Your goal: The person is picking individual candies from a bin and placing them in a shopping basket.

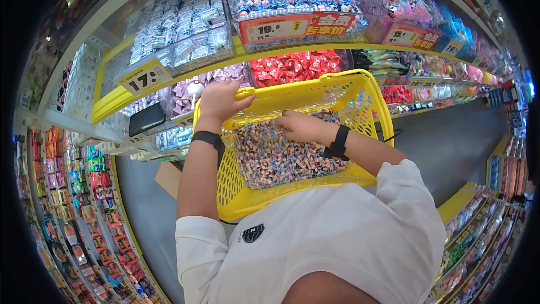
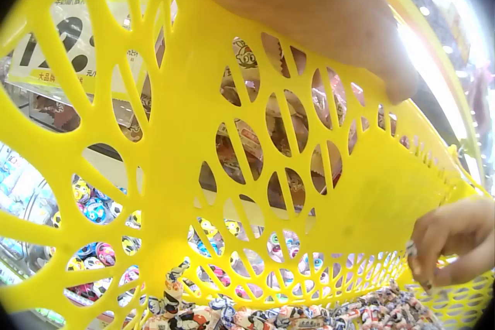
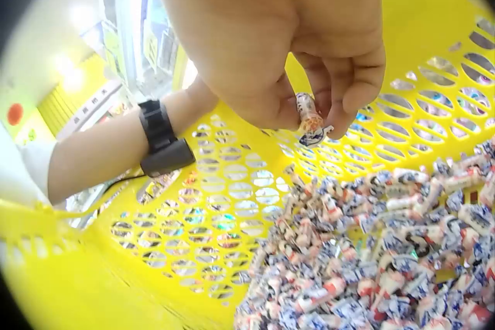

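A yellow plastic basket (image 1: 230,191) with perforated walls holds a thick layer of wrapped candies (image 1: 264,157). My left hand (image 1: 222,101) grips the basket's far rim near its left corner; in the left wrist view this hand (image 2: 309,13) lies over the top of the wall. Over the candies, inside the basket, is my right hand (image 1: 304,126). Between its thumb and fingertips, the right hand (image 3: 302,44) pinches one twist-wrapped candy (image 3: 308,113), seen above the pile in the right wrist view.
Shelf bins of candy rise beyond the basket, with red-wrapped candies (image 1: 298,66) just behind its rim. A price tag (image 1: 145,77) hangs at the left shelf edge, above a black flat object (image 1: 147,120). Racks of packets (image 1: 101,208) line the left side; a cardboard box (image 1: 167,179) sits below.
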